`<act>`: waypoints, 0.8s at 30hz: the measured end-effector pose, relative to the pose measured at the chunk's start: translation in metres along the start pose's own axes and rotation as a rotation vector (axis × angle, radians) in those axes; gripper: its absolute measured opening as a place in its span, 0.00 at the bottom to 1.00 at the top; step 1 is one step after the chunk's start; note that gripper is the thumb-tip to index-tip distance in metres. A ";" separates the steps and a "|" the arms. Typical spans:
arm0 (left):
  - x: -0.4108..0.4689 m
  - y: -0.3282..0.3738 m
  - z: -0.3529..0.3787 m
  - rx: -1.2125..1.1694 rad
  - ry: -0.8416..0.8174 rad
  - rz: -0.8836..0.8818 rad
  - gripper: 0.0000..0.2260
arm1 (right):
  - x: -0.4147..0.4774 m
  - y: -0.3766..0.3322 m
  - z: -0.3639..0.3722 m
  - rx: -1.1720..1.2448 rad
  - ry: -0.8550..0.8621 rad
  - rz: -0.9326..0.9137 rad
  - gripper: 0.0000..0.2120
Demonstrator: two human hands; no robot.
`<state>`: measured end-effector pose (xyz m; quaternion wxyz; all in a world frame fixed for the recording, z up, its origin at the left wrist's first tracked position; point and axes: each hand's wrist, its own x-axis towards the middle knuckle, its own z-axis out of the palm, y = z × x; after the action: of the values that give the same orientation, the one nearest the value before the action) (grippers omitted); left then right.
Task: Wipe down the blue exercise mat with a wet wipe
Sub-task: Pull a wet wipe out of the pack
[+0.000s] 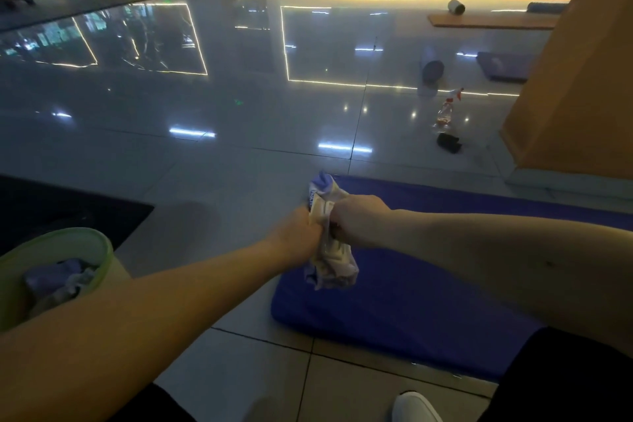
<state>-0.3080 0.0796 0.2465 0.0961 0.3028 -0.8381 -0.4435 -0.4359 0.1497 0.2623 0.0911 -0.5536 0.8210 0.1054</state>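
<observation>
Blue mat [428, 301]: flat on pale tiled floor [222, 181], lower right of view, running off to the right under the right forearm. Thick and padded, w/ rounded corner at near-left end. Deep even blue, matte, no print or creases visible. A few small bright glints along near edge. Far edge close to base of orange pillar [575, 79].

Wet wipe bundle [330, 257]: crumpled, white w/ purple-blue patches, glossy in spots. Wipe itself or its wrapper, cannot tell which. Held up over mat's left end, approx. above the corner; apparently clear of mat surface. Sticks out both above and below the fists.

Left hand [298, 236]: fingers curled tight round bundle's left side. Right hand [359, 221]: fist closed on bundle's right side, back of hand facing up. Hands pressed close tog. at the bundle, touching or nearly so.

Elsewhere:
- Green bin [102, 250] at far left, just beside left forearm, w/ crumpled purple & white scraps inside.
- Black floor mat [68, 212] behind bin.
- Clear spray bottle [447, 110] w/ red-white trigger, upright, further back on right.
- Black cloth [449, 142] just in front of bottle.
- Grey foam roller [432, 70] beyond bottle.
- Purple mat [503, 65] & orange mat [489, 20] well back, right side.
- White shoe [414, 406] toe at bottom edge, near mat's near side.
- Gym machines far back left, dim; light strips mirrored in shiny floor.
</observation>
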 end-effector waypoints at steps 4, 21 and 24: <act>0.001 0.002 0.000 -0.046 0.014 -0.012 0.08 | -0.003 0.004 0.003 0.069 0.115 -0.049 0.08; 0.002 -0.003 -0.008 -0.237 0.162 -0.113 0.10 | 0.001 0.018 0.004 0.457 0.512 -0.102 0.09; 0.001 -0.002 -0.008 -0.239 0.148 -0.063 0.09 | 0.004 0.021 0.011 0.394 0.432 -0.102 0.08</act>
<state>-0.3048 0.0728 0.2499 0.1792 0.3471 -0.7601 -0.5192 -0.4568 0.1565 0.2518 0.0249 -0.5755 0.7971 -0.1809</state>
